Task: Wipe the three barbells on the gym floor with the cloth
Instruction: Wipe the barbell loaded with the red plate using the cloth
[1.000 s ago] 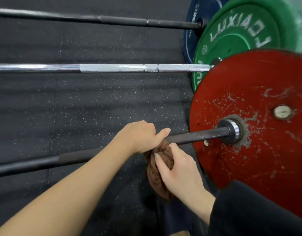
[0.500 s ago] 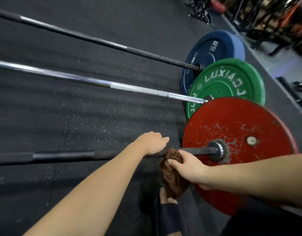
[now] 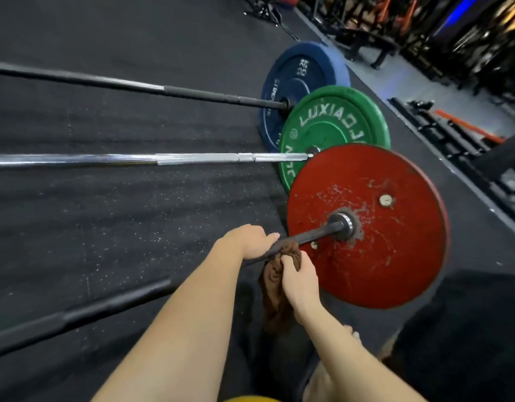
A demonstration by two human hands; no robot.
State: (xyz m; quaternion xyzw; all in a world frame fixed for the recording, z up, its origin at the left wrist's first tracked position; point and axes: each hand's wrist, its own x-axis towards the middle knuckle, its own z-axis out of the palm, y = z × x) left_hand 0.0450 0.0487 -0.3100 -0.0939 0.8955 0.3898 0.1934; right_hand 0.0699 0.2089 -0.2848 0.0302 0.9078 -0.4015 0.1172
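Observation:
Three barbells lie side by side on the black rubber floor. The nearest has a dark bar [image 3: 317,234] and a scuffed red plate [image 3: 395,250]. The middle one has a chrome bar [image 3: 134,159] and a green plate [image 3: 334,126]. The far one has a dark bar [image 3: 192,92] and a blue plate [image 3: 297,74]. My left hand [image 3: 250,242] grips the nearest bar just left of the red plate. My right hand [image 3: 300,281] holds a brown cloth [image 3: 275,285] bunched against that bar, right beside my left hand; the cloth hangs down below it.
Dark racks and gym gear [image 3: 453,39] line the far right beyond the mat edge. A black bench or block [image 3: 468,329] sits at the lower right. My bare foot [image 3: 349,338] shows below the cloth. Open rubber floor [image 3: 105,213] lies between the bars.
The view has swung and pulled back. My right forearm now comes in from below rather than from the right. Both hands stay at the same spot on the nearest bar.

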